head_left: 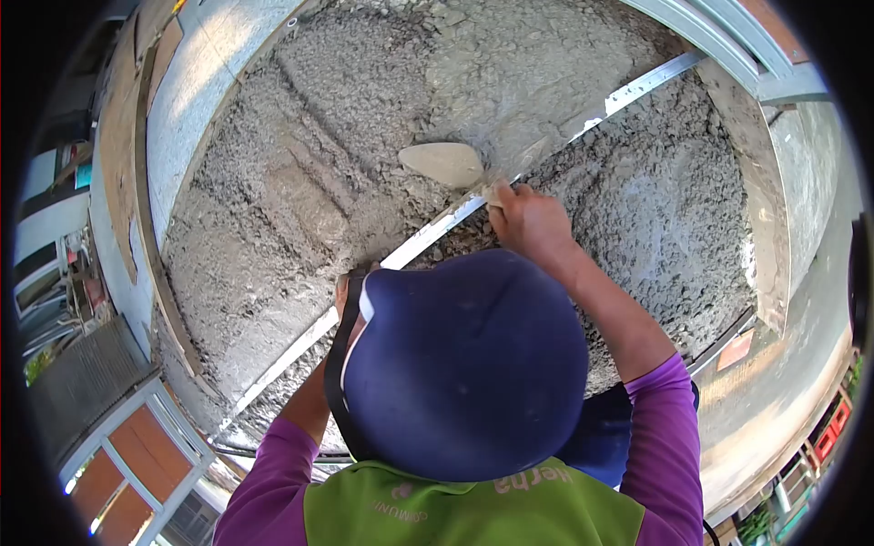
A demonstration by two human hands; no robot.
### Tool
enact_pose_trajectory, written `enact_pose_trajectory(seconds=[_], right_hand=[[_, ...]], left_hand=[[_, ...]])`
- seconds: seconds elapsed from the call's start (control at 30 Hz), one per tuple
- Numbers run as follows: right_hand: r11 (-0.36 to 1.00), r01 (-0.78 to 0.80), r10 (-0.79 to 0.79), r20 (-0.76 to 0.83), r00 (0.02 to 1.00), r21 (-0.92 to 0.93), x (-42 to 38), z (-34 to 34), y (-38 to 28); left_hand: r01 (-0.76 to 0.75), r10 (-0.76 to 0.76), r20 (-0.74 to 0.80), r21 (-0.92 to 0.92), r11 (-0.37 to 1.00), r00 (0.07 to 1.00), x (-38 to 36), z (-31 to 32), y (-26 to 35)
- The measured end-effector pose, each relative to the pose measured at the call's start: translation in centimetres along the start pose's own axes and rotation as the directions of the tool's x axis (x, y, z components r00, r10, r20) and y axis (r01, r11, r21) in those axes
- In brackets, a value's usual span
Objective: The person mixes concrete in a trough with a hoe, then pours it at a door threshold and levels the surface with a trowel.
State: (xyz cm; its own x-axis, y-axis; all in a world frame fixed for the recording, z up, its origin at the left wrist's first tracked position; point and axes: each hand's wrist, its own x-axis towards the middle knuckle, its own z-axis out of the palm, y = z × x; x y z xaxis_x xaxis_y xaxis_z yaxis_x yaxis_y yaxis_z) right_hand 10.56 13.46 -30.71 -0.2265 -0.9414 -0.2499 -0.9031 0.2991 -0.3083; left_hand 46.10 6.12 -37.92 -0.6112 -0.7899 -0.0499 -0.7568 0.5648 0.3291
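Note:
Wet grey concrete spreads under a long straight metal bar, which lies diagonally across it from lower left to upper right. My right hand is closed around the handle of a trowel at the bar's middle. The trowel's blade points left, flat over the concrete just beyond the bar. Further down the bar, my left hand is at its edge, largely covered by the blue cap, so its fingers cannot be made out well.
The blue cap hides the middle foreground. A wooden board edges the concrete on the left, and another board borders it on the right. Metal frames stand at the upper right.

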Motion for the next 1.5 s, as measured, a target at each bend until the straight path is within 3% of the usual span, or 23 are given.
enact_pose_trajectory(seconds=[0.07,0.27,0.37,0.47,0.57,0.67,0.87,0.97,1.0,1.1,1.3,1.5], right_hand=[[0.996,-0.088,0.089,-0.059,0.994,0.018,0.3,-1.0,3.1],[0.994,-0.107,0.112,-0.29,0.95,0.033,1.3,-1.5,12.1],[0.99,-0.133,0.139,-0.322,0.936,0.043,1.2,-2.9,12.5],[0.985,-0.086,0.123,-0.267,0.956,0.149,1.1,-3.6,7.3],[0.992,-0.1,0.119,-0.326,0.938,0.075,3.1,-1.3,3.1],[0.947,-0.294,0.32,-0.273,0.907,0.131,6.0,-2.2,5.6],[0.896,-0.434,0.439,-0.345,0.83,0.097,6.5,-5.5,13.6],[0.882,-0.458,0.469,-0.3,0.831,0.11,5.1,-7.9,13.0],[0.894,-0.43,0.448,-0.196,0.873,0.125,4.2,-8.3,11.6],[0.971,-0.237,0.238,-0.185,0.953,0.031,1.2,-5.2,8.3],[0.916,-0.398,0.4,-0.196,0.895,0.053,2.0,-6.7,14.2],[0.884,-0.462,0.459,-0.315,0.83,0.071,4.2,-7.8,19.5]], left_hand=[[-0.023,0.023,0.014,0.053,0.998,1.0,0.0,-0.3,0.6],[-0.048,0.043,0.052,0.096,0.994,0.998,0.5,-0.3,1.1],[-0.053,0.046,0.065,0.103,0.993,0.997,0.8,-0.2,1.4],[-0.06,0.052,0.072,0.115,0.992,0.996,0.9,-0.6,1.5],[-0.076,0.067,0.08,0.116,0.99,0.995,1.3,-0.4,1.6],[-0.083,0.073,0.088,0.121,0.989,0.993,1.6,-0.4,1.8],[-0.088,0.076,0.095,0.129,0.988,0.993,1.8,-0.3,2.1],[-0.095,0.081,0.103,0.133,0.987,0.991,2.2,-0.3,2.0],[-0.099,0.085,0.107,0.132,0.986,0.991,2.4,-0.3,2.0],[-0.119,0.104,0.115,0.131,0.984,0.988,3.2,0.1,2.0],[-0.133,0.117,0.123,0.137,0.982,0.986,3.9,0.0,2.0],[-0.147,0.13,0.126,0.138,0.979,0.983,4.6,0.1,2.2]])
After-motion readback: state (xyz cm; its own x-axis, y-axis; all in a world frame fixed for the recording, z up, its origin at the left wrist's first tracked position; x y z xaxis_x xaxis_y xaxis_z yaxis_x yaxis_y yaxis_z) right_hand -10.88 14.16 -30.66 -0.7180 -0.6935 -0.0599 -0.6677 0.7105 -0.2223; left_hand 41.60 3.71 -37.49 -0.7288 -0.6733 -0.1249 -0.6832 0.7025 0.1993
